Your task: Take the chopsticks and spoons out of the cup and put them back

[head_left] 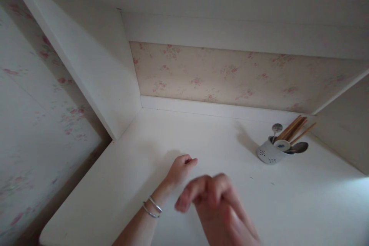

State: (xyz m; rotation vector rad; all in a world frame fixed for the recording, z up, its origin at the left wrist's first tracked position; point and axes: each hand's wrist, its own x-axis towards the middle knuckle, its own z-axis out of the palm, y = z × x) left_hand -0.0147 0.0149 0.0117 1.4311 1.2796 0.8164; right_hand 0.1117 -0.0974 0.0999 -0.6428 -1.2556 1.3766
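Note:
My left hand [180, 170] is closed in a loose fist low over the white desktop [196, 130]. Its thumb lies by the curled forefinger, and no object shows in it. Two silver bangles [152, 206] circle that wrist. Nearer the camera, my right hand [217, 207] is raised with the palm side showing. Its fingers are bent and apart, somewhat smeared by motion, with nothing between them. To the right stands a light grey utensil holder [266, 153] with wooden chopsticks [291, 130], a dark spoon [300, 147], a white ceramic spoon [282, 145] and a small slotted spoon [277, 127].
A white side panel [95, 61] rises at the left of the desktop, and a white shelf [201, 0] overhangs it. Behind is a flowered back panel [219, 75]. Flowered wallpaper [37, 123] covers the wall at left, beyond the desk's edge.

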